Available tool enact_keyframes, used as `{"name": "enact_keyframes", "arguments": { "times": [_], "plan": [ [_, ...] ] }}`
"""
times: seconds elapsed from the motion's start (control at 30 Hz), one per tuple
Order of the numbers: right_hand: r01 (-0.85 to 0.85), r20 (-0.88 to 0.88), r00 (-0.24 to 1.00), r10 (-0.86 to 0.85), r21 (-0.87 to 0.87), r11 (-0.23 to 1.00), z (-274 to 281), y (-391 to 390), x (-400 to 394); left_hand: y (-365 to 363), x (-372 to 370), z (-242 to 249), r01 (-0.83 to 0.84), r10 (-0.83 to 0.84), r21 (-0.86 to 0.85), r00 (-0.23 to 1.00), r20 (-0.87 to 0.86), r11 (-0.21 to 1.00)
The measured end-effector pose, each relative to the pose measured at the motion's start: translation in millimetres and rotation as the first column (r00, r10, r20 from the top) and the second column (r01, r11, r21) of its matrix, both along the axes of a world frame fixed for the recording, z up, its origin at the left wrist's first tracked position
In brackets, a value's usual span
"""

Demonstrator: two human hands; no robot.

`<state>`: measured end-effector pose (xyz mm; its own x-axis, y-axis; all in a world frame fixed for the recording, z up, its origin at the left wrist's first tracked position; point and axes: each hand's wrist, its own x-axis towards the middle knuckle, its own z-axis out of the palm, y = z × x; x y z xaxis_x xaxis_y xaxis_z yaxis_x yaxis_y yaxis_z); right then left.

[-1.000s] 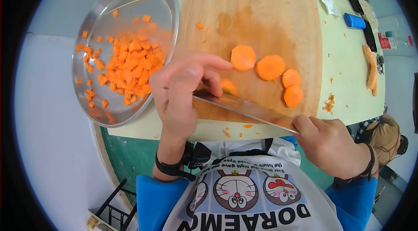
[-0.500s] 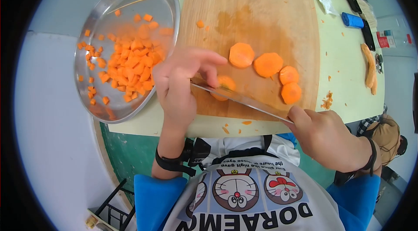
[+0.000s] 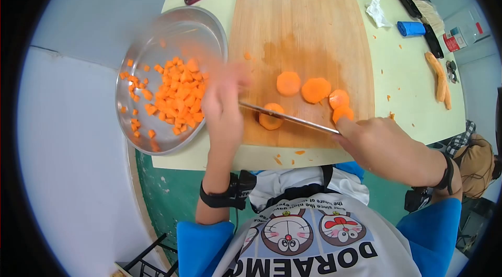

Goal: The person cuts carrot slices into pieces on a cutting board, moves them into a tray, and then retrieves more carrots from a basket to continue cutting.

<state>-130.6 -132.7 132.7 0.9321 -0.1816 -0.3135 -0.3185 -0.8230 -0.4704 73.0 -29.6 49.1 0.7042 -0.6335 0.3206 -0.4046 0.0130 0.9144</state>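
Five carrot slices (image 3: 316,90) lay on the cutting board (image 3: 303,21), one partly hidden behind the knife (image 3: 303,121) clenched in my right hand (image 3: 384,143), which covered the handle. My left hand (image 3: 224,107) was a blur near the knife's tip; whether its fingers held anything, I could not tell. Mostly bare wood stretched to the board's far edge; just beside its left edge sat a metal tray (image 3: 201,29) of diced carrot (image 3: 180,91).
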Motion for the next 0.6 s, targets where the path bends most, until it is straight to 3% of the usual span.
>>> {"name": "enact_keyframes", "arguments": {
  "times": [0.03,0.07,0.1,0.13,0.2,0.23,0.3,0.43,0.53,0.6],
  "plan": [
    [0.046,-0.048,0.998,-0.044,0.030,0.999,5,1,-2,5,0,3,0.009,-0.009,-0.002,1.000,0.010,1.000],
    [0.056,-0.040,0.998,-0.055,0.031,0.998,9,2,-7,14,0,7,-0.117,0.138,-0.202,0.986,0.092,0.972],
    [0.109,0.048,0.993,-0.112,0.048,0.993,11,3,-13,24,-1,9,-0.216,0.292,-0.401,0.947,0.138,0.890],
    [0.161,0.135,0.976,-0.170,0.072,0.984,13,4,-18,36,-1,9,-0.203,0.280,-0.397,0.949,0.146,0.895],
    [0.244,0.199,0.946,-0.254,0.073,0.967,17,6,-26,54,-1,10,0.023,-0.004,-0.116,0.986,0.166,0.993],
    [0.315,0.259,0.911,-0.322,0.069,0.946,17,7,-29,54,-3,11,0.035,-0.015,-0.112,0.984,0.176,0.993],
    [0.376,0.283,0.879,-0.384,0.085,0.923,15,10,-37,42,-15,22,0.209,-0.370,0.400,0.847,0.382,0.892],
    [0.474,0.303,0.816,-0.493,0.140,0.870,5,16,-54,32,-22,9,0.227,-0.483,0.508,0.746,0.458,0.831],
    [0.529,0.337,0.755,-0.563,0.194,0.826,-1,21,-66,32,-23,1,0.202,-0.472,0.523,0.755,0.455,0.828],
    [0.554,0.365,0.713,-0.599,0.230,0.800,-5,23,-73,31,-29,-1,0.090,-0.346,0.548,0.855,0.385,0.832]
  ]
}}
